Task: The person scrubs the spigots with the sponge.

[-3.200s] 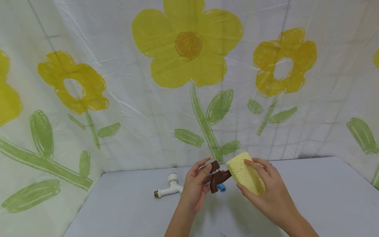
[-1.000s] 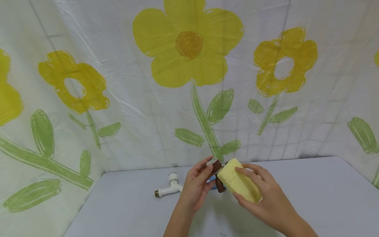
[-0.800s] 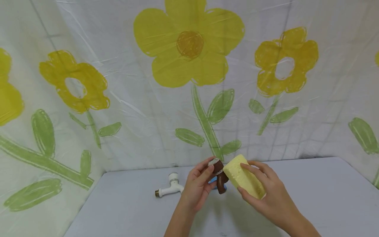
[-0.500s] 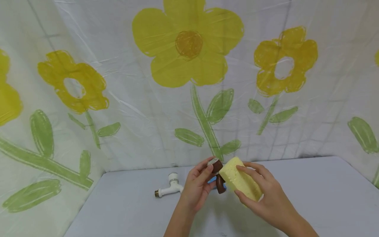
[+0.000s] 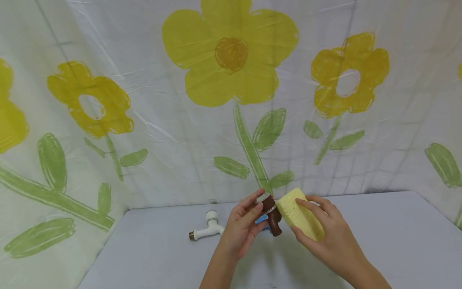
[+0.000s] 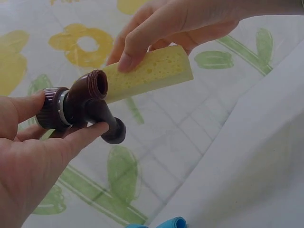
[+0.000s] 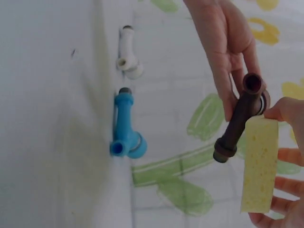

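Observation:
My left hand (image 5: pixel 238 226) grips a dark brown plastic faucet (image 5: pixel 275 224) by its round ribbed knob, holding it up over the table. In the left wrist view, the threaded opening of the faucet (image 6: pixel 98 84) faces the camera, and a fingertip touches its lower part. A pale yellow sponge block (image 5: pixel 301 216) is pinched between the thumb and fingers of my right hand (image 5: pixel 335 237). One end of the sponge meets the faucet's side; in the right wrist view the sponge (image 7: pixel 260 166) overlaps the faucet body near the knob.
On the white table (image 5: pixel 155 257) lies a white faucet (image 5: pixel 208 231) with a brass threaded end, left of my hands. A blue faucet (image 7: pixel 124 121) lies beside it, mostly hidden behind my left hand in the head view. A flower-printed sheet (image 5: pixel 173 132) hangs behind.
The sponge has gone back and forth along the faucet's side, and has just shifted right and slightly up. The brown faucet has tilted a little, showing more of its spout. Both grips stay the same.

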